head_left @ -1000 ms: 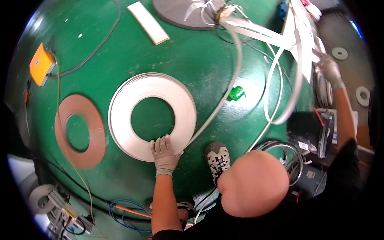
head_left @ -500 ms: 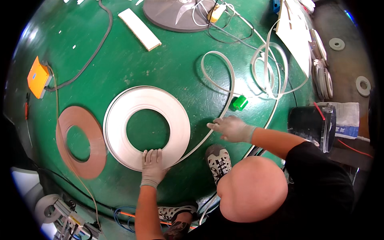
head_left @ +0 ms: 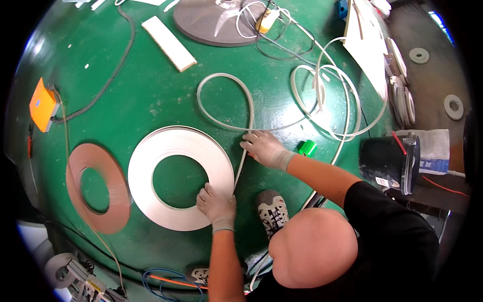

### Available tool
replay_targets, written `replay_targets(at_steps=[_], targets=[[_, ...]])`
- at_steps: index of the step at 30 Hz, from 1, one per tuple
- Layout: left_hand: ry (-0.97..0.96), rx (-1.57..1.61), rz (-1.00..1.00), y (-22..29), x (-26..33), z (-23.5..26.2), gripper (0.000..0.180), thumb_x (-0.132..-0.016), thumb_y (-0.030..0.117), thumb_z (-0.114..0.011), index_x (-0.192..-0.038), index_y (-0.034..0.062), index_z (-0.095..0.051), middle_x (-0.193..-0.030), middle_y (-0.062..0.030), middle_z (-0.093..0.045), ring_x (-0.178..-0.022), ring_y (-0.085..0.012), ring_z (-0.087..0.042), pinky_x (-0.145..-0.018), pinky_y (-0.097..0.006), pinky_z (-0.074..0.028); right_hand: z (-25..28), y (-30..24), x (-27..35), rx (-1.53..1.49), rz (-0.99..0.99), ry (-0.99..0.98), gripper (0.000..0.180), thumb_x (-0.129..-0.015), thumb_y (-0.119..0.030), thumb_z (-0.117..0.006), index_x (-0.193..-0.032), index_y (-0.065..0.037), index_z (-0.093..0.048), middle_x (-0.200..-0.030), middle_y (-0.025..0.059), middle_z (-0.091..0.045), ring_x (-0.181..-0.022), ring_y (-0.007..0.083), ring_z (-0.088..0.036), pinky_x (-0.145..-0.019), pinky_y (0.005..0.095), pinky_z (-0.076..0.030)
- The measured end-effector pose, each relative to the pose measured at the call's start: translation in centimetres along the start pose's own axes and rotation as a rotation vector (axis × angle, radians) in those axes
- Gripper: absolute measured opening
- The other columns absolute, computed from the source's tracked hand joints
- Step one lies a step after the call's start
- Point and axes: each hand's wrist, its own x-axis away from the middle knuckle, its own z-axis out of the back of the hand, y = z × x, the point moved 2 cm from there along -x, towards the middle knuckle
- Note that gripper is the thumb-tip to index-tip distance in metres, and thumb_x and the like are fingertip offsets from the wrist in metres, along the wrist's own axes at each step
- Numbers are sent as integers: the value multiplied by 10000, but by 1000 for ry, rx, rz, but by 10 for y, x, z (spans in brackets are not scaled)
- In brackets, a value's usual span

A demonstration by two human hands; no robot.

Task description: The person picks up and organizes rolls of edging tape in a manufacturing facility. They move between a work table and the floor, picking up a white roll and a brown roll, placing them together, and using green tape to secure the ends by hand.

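Note:
A wide roll of white edge-banding strip (head_left: 142, 196) lies flat on the green floor. My left hand (head_left: 216, 207), in a pale glove, is at the roll's lower right, its fingers curled over the ring toward the central hole. From the right edge of the roll the loose strip (head_left: 240, 170) runs up to my right hand (head_left: 265, 149). That gloved hand is closed on the strip between thumb and fingers. Beyond it the strip makes a large loop (head_left: 199, 93) and more coils (head_left: 294, 85) farther right. My palms hide part of the grip.
A brown roll (head_left: 75, 191) lies left of the white one. A green plastic piece (head_left: 307, 147) sits near my right wrist. A black bucket (head_left: 385, 161) stands at right. Farther off are a white board (head_left: 167, 43), a round grey base (head_left: 201, 27) and several cables.
My right hand has moved left and slightly up with the strip. My left hand has slid right along the roll. The free loop has shifted left.

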Motion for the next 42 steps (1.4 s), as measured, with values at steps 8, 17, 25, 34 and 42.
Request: replay_targets(at_steps=[8, 17, 25, 34, 42], targets=[[-230, -237, -583, -80, 12, 25, 864, -711, 366, -829, -1429, 38, -479, -1309, -132, -518, -1289, -326, -477, -1159, -525, -328, 18, 67, -15, 55, -167, 66, 457, -858, -150, -734, -1304, -95, -652, -1447, 149, -566, -1349, 347, -532, -1134, 474, -431], [-470, -399, -489, -38, -2, 87, 1077, -738, 391, -848, -1604, 78, -289, -1496, -166, -435, -1484, -359, -320, -1248, -568, -184, 15, 60, -5, 78, -79, 31, 428, -855, -222, -766, -1253, -89, -677, -1373, 118, -614, -1292, 320, -575, -1090, 447, -463], [79, -76, -218, 27, 2, -15, 1051, -710, 429, -871, -1505, -36, -366, -1360, -169, -490, -1308, -361, -450, -1135, -522, -347, 11, 38, -10, -7, -32, 58, 347, -833, -199, -750, -1154, -88, -675, -1256, 115, -646, -1190, 325, -621, -992, 463, -498], [-116, -708, -967, -157, -13, 42, 840, -825, 320, -714, -1535, 11, -389, -1435, -140, -492, -1412, -337, -402, -1226, -527, -259, 25, 68, -13, 39, -143, 19, 387, -834, -162, -722, -1207, -75, -662, -1351, 119, -599, -1222, 334, -597, -1012, 488, -483], [-278, -198, -305, -18, 13, 44, 1181, -708, 534, -857, -1575, -16, -273, -1515, -182, -407, -1485, -347, -305, -1236, -527, -239, 8, 19, -15, -28, 156, 74, 341, -793, -168, -745, -1114, -77, -676, -1309, 106, -623, -1170, 296, -631, -916, 441, -536]])
